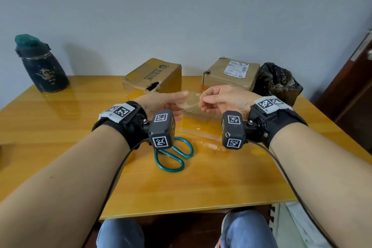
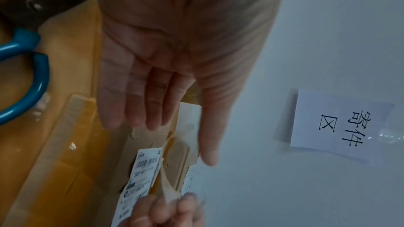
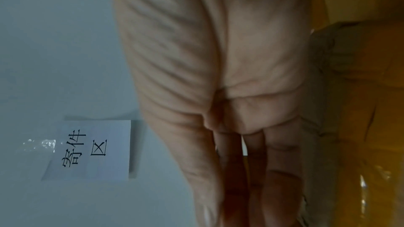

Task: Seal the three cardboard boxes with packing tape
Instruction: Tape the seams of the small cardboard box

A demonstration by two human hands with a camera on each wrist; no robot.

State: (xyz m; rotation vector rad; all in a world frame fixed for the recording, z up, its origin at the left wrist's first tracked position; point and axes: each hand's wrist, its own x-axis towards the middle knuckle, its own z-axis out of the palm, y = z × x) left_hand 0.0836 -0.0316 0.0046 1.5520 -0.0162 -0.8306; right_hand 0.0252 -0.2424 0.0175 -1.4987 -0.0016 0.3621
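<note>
One head camera looks down from above; two wrist cameras look along the palms, very close.

The head view faces forward and down over both forearms onto the bench (image 1: 60, 127), taking in the wall behind. The left wrist view runs along the left hand (image 2: 174, 44) toward its fingers (image 2: 153, 110); the right wrist view does likewise along the right hand (image 3: 218, 58). Both wrist views share the paper sign (image 2: 341, 125) on the wall, seen sideways in each.
</note>
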